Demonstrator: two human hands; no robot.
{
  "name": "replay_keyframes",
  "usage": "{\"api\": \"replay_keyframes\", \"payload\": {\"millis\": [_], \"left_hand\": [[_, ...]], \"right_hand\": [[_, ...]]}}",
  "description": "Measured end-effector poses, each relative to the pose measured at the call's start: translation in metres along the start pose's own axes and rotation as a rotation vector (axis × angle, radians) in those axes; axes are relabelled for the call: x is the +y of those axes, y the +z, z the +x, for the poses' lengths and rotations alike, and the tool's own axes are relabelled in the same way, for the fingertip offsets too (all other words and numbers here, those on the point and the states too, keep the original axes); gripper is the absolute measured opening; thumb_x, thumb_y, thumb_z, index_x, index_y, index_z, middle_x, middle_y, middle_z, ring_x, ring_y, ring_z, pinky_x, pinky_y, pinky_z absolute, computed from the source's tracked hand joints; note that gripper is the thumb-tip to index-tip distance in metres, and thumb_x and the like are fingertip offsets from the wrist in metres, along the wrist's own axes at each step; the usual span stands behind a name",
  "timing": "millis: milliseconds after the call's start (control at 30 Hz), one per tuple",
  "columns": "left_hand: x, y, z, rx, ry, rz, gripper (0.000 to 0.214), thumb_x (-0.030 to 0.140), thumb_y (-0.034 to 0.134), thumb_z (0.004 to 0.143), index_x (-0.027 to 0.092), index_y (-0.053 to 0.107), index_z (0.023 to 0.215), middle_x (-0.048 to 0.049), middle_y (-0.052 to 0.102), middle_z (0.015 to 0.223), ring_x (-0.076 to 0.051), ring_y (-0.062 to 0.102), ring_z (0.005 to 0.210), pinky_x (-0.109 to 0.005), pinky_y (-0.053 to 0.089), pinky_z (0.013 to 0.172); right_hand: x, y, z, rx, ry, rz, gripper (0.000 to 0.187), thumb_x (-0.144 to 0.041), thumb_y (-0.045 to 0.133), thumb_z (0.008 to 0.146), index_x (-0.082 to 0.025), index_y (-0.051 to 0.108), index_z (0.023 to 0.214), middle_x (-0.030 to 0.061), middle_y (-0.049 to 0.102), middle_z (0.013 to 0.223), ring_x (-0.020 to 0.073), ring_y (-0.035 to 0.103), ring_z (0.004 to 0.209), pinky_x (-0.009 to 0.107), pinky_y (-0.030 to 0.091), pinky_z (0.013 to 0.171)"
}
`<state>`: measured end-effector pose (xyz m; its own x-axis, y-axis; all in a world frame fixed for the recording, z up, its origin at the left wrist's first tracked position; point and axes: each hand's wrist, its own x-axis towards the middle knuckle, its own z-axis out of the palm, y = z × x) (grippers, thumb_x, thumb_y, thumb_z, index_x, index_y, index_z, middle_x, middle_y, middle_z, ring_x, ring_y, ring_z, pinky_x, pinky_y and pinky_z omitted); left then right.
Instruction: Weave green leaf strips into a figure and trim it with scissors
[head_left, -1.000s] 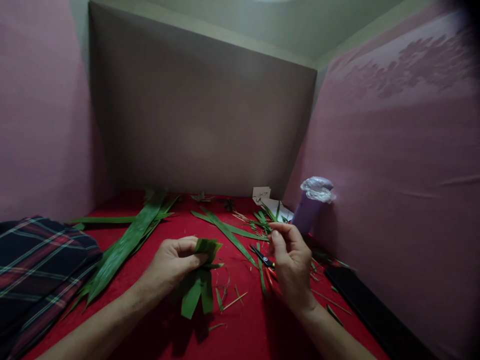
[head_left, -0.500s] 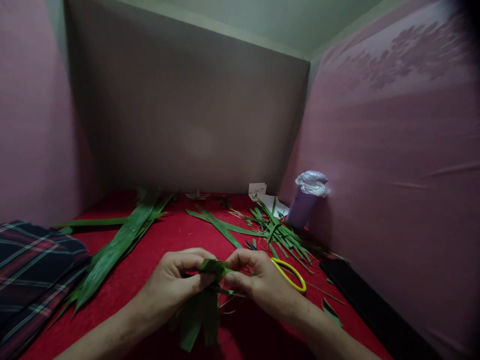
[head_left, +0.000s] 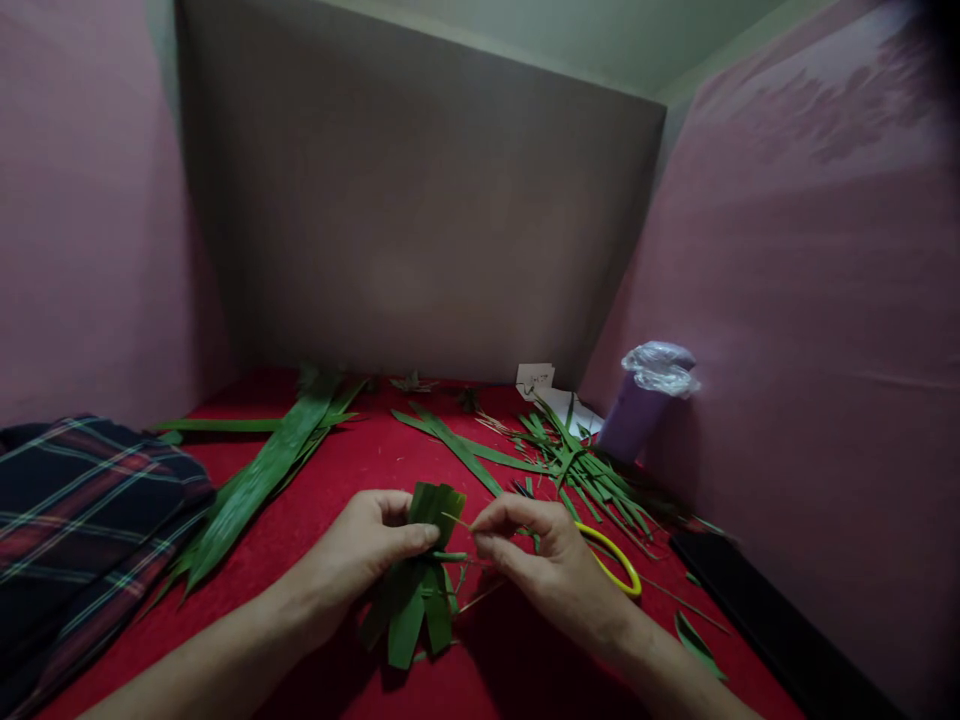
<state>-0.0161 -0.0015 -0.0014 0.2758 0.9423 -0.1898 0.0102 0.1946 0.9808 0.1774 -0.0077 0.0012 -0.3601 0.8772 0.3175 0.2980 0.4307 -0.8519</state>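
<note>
My left hand (head_left: 381,535) pinches a bundle of folded green leaf strips (head_left: 435,508) between thumb and fingers. Cut strip ends fan out below the grip. My right hand (head_left: 521,540) holds a thin pale stick (head_left: 456,520) between thumb and index finger, its tip lying across the right edge of the leaf bundle. Whether the tip has gone into the leaf I cannot tell. Scissors with a yellow handle (head_left: 621,560) lie just behind my right hand, partly hidden by it.
Long leaves (head_left: 262,480) lie at the left beside a plaid cloth (head_left: 90,510). A heap of cut leaf strips (head_left: 589,475) spreads at the right, near a purple container (head_left: 630,415) topped with clear plastic. A long black object (head_left: 742,600) runs along the right wall. Red cloth (head_left: 330,475) covers the surface.
My right fingers have come away from the leaf bundle to the right and now show the thin stick. The bundle is turned more upright in my left hand. The view has shifted slightly.
</note>
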Motion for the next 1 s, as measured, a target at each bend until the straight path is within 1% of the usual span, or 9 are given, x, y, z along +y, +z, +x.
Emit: {"api": "replay_keyframes", "payload": {"millis": [133, 300, 400, 467, 533, 600, 733, 867, 1000], "left_hand": [[-0.001, 0.001, -0.001, -0.031, -0.048, -0.057, 0.018, 0.026, 0.067, 0.065, 0.013, 0.067, 0.078, -0.0023, 0.064, 0.061, -0.014, 0.058, 0.051, -0.026, 0.045, 0.051], [-0.005, 0.001, 0.001, -0.046, -0.092, -0.144, 0.017, 0.025, 0.068, 0.065, 0.013, 0.065, 0.077, 0.0001, 0.061, 0.058, -0.014, 0.058, 0.049, -0.029, 0.048, 0.055], [-0.004, 0.001, 0.002, -0.027, -0.131, -0.183, 0.014, 0.023, 0.068, 0.065, 0.013, 0.063, 0.074, 0.0006, 0.059, 0.056, -0.014, 0.058, 0.048, -0.032, 0.049, 0.056], [-0.004, 0.001, 0.002, -0.023, -0.143, -0.207, 0.014, 0.021, 0.068, 0.064, 0.013, 0.063, 0.073, 0.0003, 0.060, 0.055, -0.015, 0.058, 0.049, -0.034, 0.050, 0.057], [-0.003, 0.001, 0.002, -0.036, -0.139, -0.229, 0.014, 0.020, 0.067, 0.065, 0.012, 0.062, 0.075, -0.0006, 0.061, 0.057, -0.016, 0.059, 0.050, -0.036, 0.050, 0.059], [-0.002, 0.001, 0.002, -0.042, -0.128, -0.226, 0.014, 0.020, 0.066, 0.065, 0.012, 0.063, 0.076, -0.0009, 0.061, 0.058, -0.015, 0.058, 0.050, -0.035, 0.050, 0.057], [-0.001, 0.001, 0.002, -0.010, -0.105, -0.171, 0.012, 0.020, 0.065, 0.065, 0.012, 0.063, 0.074, -0.0004, 0.060, 0.058, -0.012, 0.055, 0.050, -0.027, 0.045, 0.052], [-0.002, 0.001, 0.003, -0.027, -0.097, -0.164, 0.008, 0.019, 0.062, 0.066, 0.013, 0.062, 0.071, -0.0001, 0.059, 0.057, -0.012, 0.053, 0.049, -0.026, 0.044, 0.051], [-0.002, 0.002, 0.002, -0.027, -0.097, -0.158, 0.007, 0.018, 0.062, 0.065, 0.013, 0.062, 0.069, -0.0002, 0.059, 0.056, -0.013, 0.053, 0.048, -0.027, 0.044, 0.051]], "right_hand": [[-0.001, 0.001, 0.001, -0.038, 0.086, 0.013, 0.014, -0.016, 0.055, 0.079, -0.017, 0.061, 0.067, -0.0024, 0.058, 0.063, 0.0121, 0.053, 0.063, 0.025, 0.042, 0.063], [0.002, 0.003, 0.005, -0.020, 0.137, 0.160, 0.007, -0.017, 0.060, 0.076, -0.017, 0.064, 0.069, -0.0021, 0.059, 0.064, 0.0116, 0.053, 0.063, 0.024, 0.041, 0.062], [0.006, 0.003, 0.005, -0.033, 0.171, 0.216, 0.007, -0.018, 0.061, 0.075, -0.016, 0.064, 0.069, -0.0016, 0.059, 0.064, 0.0112, 0.052, 0.063, 0.024, 0.041, 0.062], [0.009, 0.002, 0.005, -0.057, 0.197, 0.267, 0.005, -0.020, 0.062, 0.074, -0.016, 0.066, 0.073, -0.0014, 0.059, 0.066, 0.0106, 0.051, 0.061, 0.024, 0.040, 0.060], [0.011, 0.002, 0.005, -0.070, 0.205, 0.315, 0.010, -0.021, 0.062, 0.074, -0.017, 0.067, 0.081, -0.0016, 0.059, 0.066, 0.0098, 0.050, 0.059, 0.024, 0.039, 0.058], [0.012, 0.002, 0.006, -0.055, 0.198, 0.343, 0.014, -0.022, 0.063, 0.073, -0.018, 0.068, 0.085, -0.0022, 0.059, 0.064, 0.0092, 0.048, 0.056, 0.024, 0.039, 0.057], [0.008, 0.002, 0.009, -0.001, 0.193, 0.370, 0.011, -0.026, 0.065, 0.071, -0.018, 0.070, 0.076, -0.0024, 0.057, 0.059, 0.0093, 0.046, 0.054, 0.024, 0.037, 0.055], [0.003, -0.001, 0.009, 0.041, 0.238, 0.395, 0.011, -0.029, 0.067, 0.070, -0.019, 0.071, 0.071, -0.0023, 0.058, 0.059, 0.0096, 0.047, 0.056, 0.024, 0.037, 0.056], [0.003, -0.004, 0.006, 0.034, 0.303, 0.427, 0.011, -0.027, 0.069, 0.067, -0.020, 0.071, 0.075, -0.0022, 0.059, 0.062, 0.0105, 0.050, 0.057, 0.023, 0.039, 0.056]]}}
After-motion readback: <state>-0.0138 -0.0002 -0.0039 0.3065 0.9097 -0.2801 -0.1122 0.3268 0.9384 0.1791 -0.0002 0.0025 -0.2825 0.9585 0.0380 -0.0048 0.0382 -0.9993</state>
